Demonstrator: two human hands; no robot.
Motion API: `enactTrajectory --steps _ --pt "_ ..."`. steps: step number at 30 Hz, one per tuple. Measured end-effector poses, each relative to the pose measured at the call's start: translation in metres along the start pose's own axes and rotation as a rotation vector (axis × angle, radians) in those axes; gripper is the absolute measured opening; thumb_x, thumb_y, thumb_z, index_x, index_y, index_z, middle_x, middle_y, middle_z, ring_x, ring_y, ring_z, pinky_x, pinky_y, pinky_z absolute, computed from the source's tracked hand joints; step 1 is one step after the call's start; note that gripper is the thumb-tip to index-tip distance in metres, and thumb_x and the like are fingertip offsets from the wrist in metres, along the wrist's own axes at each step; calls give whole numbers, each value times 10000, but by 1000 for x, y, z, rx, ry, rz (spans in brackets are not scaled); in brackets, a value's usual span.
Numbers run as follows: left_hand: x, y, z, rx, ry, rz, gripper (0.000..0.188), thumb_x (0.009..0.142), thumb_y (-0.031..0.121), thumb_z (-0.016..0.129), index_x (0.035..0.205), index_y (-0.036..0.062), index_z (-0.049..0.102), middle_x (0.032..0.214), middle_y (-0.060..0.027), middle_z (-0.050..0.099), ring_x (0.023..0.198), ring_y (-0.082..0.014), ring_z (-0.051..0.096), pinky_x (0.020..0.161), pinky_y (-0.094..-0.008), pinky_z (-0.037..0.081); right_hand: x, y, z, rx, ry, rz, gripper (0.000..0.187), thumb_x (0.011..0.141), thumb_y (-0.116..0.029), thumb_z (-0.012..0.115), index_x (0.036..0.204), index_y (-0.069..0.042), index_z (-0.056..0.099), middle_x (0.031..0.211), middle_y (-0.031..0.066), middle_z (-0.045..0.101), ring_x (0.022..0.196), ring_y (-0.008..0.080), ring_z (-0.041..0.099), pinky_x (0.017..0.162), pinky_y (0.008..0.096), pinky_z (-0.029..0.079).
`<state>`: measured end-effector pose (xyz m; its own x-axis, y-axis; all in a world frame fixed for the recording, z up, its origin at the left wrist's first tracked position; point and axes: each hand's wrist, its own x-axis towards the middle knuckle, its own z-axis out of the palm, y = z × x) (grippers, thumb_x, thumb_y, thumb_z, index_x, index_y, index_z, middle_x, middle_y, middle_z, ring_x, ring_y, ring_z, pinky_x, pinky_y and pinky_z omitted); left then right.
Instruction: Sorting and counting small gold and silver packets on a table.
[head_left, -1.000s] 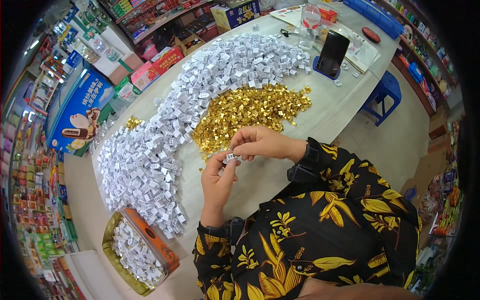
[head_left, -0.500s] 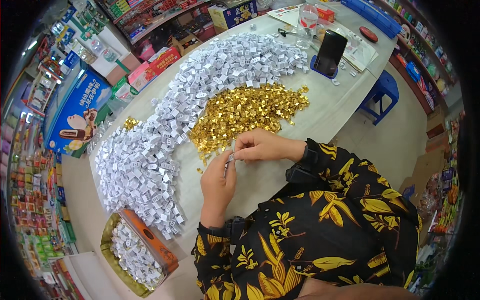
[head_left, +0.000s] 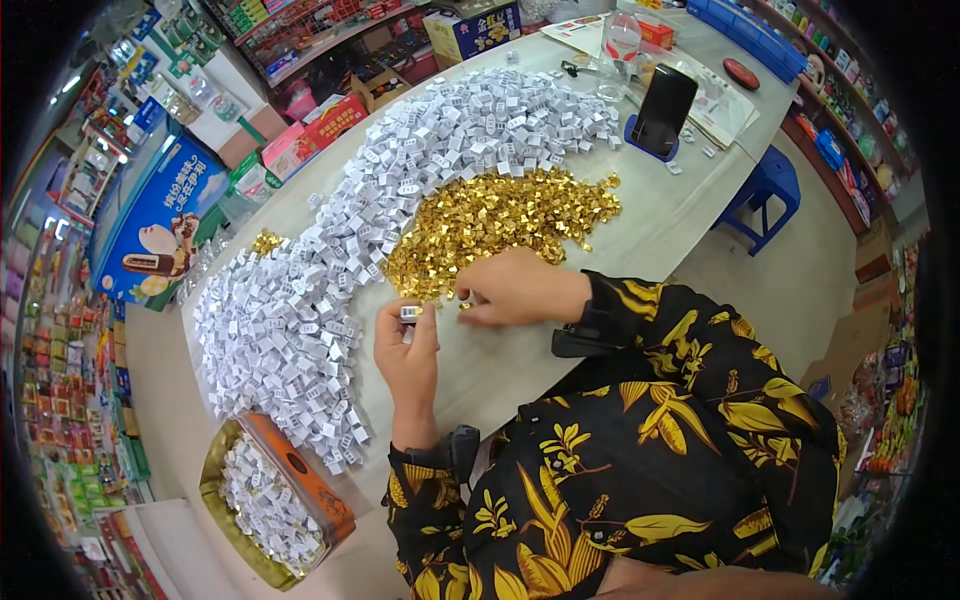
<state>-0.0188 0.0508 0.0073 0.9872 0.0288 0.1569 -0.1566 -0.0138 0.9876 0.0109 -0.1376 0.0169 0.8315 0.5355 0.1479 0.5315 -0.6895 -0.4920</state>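
Observation:
My left hand (head_left: 408, 350) is closed in a pinch, holding up a small white block (head_left: 410, 314) with dark printed marks between thumb and fingers. To its right, my right hand (head_left: 522, 287) reaches to the near edge of a pile of small shiny gold pieces (head_left: 510, 220). Its thumb and forefinger stand slightly apart, with a gold glint by their tips. I cannot tell whether that bit is touched. A long heap of similar white blocks (head_left: 285, 325) curves around the left and far sides of the gold pile.
An orange-sided tin (head_left: 300, 470) full of white pieces stands at the lower left. On the table (head_left: 650, 235) at far right are a phone on a stand (head_left: 664, 112), a clear bottle (head_left: 618, 55) and papers (head_left: 712, 110). A blue stool (head_left: 765, 195) stands beyond the right edge.
My hands, together half a second ago, have separated. The left moved left and turned the white block up into view; the right has opened its fingers near the gold pile.

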Motion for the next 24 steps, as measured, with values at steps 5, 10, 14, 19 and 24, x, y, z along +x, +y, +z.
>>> enactTrajectory --steps 5,10,14,19,24 --pt "-1 -7 6 211 -37 124 176 853 102 633 989 6 573 784 -2 542 611 -50 469 556 -190 392 4 -1 -1 -162 -60 38 254 772 -263 650 917 -56 627 755 70 623 673 194 620 593 328 484" --pt "-7 -3 12 46 -41 69 198 835 77 637 1014 0 603 794 -8 540 651 -61 490 585 -210 411 -1 3 -12 338 2 90 200 801 -225 642 907 -56 624 763 39 627 660 145 606 584 289 476" --pt "-8 -2 12 241 -150 146 266 827 50 624 1088 10 598 822 -30 564 682 -72 520 607 -228 430 0 -6 -22 1217 -22 240 142 838 -188 624 899 -60 620 771 -5 610 658 79 569 582 235 454" --pt "-11 -8 13 160 -141 148 273 826 32 606 1098 12 594 876 -59 602 714 -101 559 635 -233 448 -3 -7 -16 1084 -16 175 166 849 -221 621 869 -56 625 763 -11 607 671 47 545 583 202 435" --pt "-10 -5 13 276 -162 218 254 823 20 595 1077 13 594 900 -90 620 739 -159 591 655 -258 468 -8 -4 -13 974 -25 190 144 850 -194 620 876 -53 616 759 -21 592 661 44 526 583 200 421"
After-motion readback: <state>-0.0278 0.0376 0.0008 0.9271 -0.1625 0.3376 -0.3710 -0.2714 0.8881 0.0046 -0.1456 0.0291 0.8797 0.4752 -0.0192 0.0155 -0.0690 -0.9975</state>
